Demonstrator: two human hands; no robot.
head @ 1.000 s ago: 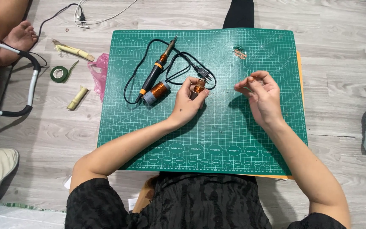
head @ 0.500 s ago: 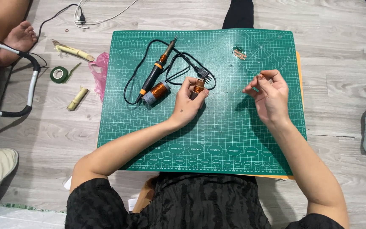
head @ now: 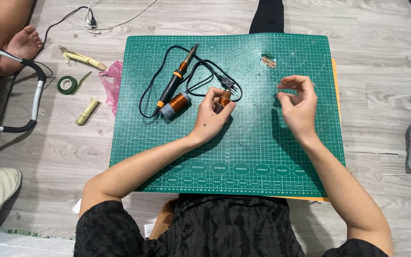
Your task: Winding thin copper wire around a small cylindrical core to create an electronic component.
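A person sits on a wooden floor [head: 381,28] with a green cutting mat [head: 243,157] laid in front of them. The left hand [head: 211,114] rests near the middle of the mat, its fingers pressed together around a small copper wire coil [head: 224,100], which stands pinched between the thumb and fingertips just above the mat surface. The right hand [head: 298,107] hovers to the right of it, well apart from the coil, with thumb and forefinger curled toward each other and nearly meeting; whether they pinch a thin strand cannot be told, as anything there is too fine to make out. Just left of the left hand lies a larger spool of copper wire [head: 175,103] with a grey end, touching the handle of a black and orange soldering iron [head: 178,78] that lies slanted with its tip toward the far edge of the mat. The iron's black cord [head: 200,71] loops around on the mat and ends in a plug [head: 229,86] just beside the pinched coil. Near the far right of the mat sits a small heap of wire scraps [head: 268,61]. On the floor left of the mat lie a pink plastic bag [head: 112,83], a roll of green tape [head: 66,84] and two pale sticks [head: 85,112]. Another person's bare foot [head: 20,47] shows at the upper left.
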